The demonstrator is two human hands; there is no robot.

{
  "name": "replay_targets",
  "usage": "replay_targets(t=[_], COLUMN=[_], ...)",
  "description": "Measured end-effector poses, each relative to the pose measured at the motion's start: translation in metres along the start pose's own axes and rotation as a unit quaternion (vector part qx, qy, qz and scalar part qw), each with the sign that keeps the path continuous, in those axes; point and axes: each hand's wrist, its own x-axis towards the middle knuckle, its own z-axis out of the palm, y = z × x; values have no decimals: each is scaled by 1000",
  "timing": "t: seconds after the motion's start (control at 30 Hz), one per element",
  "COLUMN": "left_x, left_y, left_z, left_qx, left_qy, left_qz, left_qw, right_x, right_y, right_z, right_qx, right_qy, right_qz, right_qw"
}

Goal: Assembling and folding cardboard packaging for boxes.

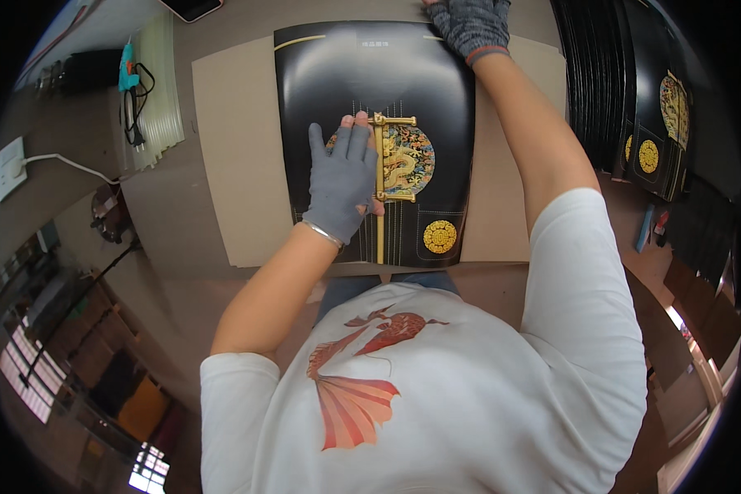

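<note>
A glossy black printed sheet or panel [337,74] lies in front of me, with a round multicoloured dragon medallion and a smaller gold emblem on it. A gold-coloured bracket-shaped fitting [379,156] runs down beside the medallion. My left hand [343,171], in a grey glove with some bare fingertips, rests on the panel against the fitting's left side, fingers stretched out and thumb near its lower end. At the panel's far right corner is my right hand [472,26], in a dark knitted glove. The top of the picture cuts off its fingers, so its grip is hidden.
Brown cardboard [235,156] extends from under the panel on both sides. To the right stands a stack of black panels [593,90] with similar gold decoration. At the left are a teal glue gun [128,67], translucent sticks [163,90] and a white power socket [11,169] with a cable.
</note>
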Motion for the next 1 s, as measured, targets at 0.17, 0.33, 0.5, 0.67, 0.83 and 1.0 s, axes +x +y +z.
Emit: replay_targets(t=[0.17,0.33,0.5,0.67,0.83,1.0], left_x=[1,4,-2,-3,-5,33], left_y=[-1,0,-6,-10,-25,-98], left_z=[1,-9,-6,-1,8,27], left_qx=[9,24,32,25,7,-136], left_qy=[-12,-53,-34,-30,24,176], left_qz=[1,-2,-8,10,70,200], left_qw=[1000,998,999,999,997,954], right_x=[-68,-297,-381,-271,-224,-233], right_y=[3,8,3,-50,-82,-79], right_z=[-2,-24,-50,-55,6,18], right_qx=[3,107,163,211,133,128], right_qy=[-14,-127,-158,23,48,38], right_qz=[-159,-275,-304,-234,-148,-170], right_qw=[987,947,925,949,979,976])
